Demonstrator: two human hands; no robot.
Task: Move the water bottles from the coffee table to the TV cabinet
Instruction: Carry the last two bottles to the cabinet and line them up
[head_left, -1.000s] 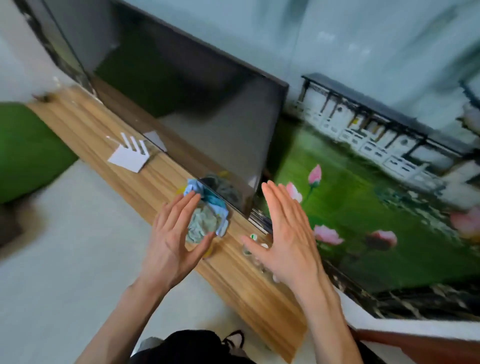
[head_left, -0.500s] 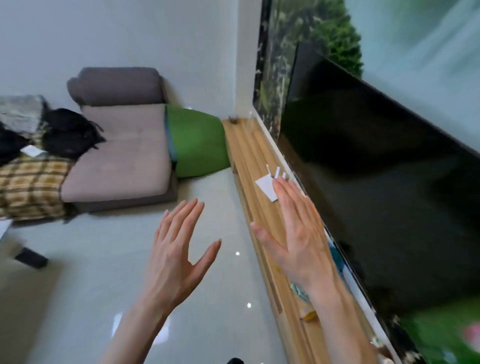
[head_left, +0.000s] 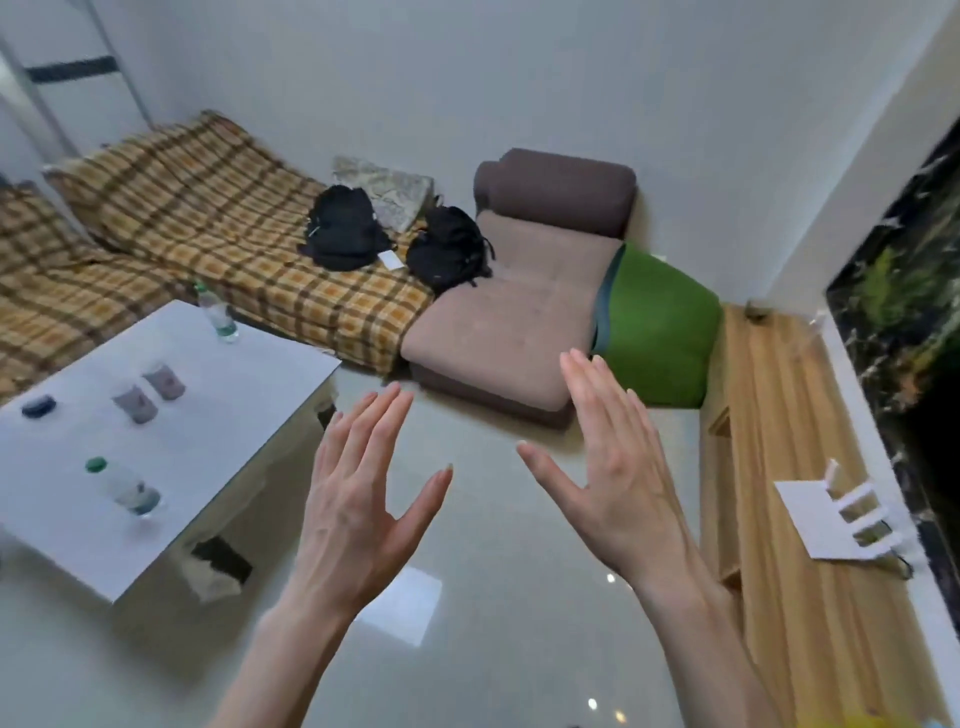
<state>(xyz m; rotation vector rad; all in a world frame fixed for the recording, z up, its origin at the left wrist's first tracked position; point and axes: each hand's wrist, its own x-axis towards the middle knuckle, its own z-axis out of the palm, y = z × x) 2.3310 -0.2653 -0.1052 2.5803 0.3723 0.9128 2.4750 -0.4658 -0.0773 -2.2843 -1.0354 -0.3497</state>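
Two clear water bottles with green caps stand on the white coffee table (head_left: 249, 415) at the left: one (head_left: 124, 486) near its front, one (head_left: 217, 312) at its far edge. The wooden TV cabinet (head_left: 779, 467) runs along the right wall. My left hand (head_left: 363, 499) and my right hand (head_left: 618, 467) are raised over the floor between table and cabinet, fingers spread, both holding nothing.
Two small greyish cups (head_left: 150, 389) and a dark blue object (head_left: 39, 405) also sit on the table. A white router (head_left: 836, 519) lies on the cabinet. Behind are a plaid-covered sofa (head_left: 234, 234) with two black bags (head_left: 395, 239), a brown seat (head_left: 524, 312) and a green cushion (head_left: 660, 322).
The view has swung left, away from the TV and cabinet, toward the sofa and coffee table. Both hands stay open and raised in front of me.
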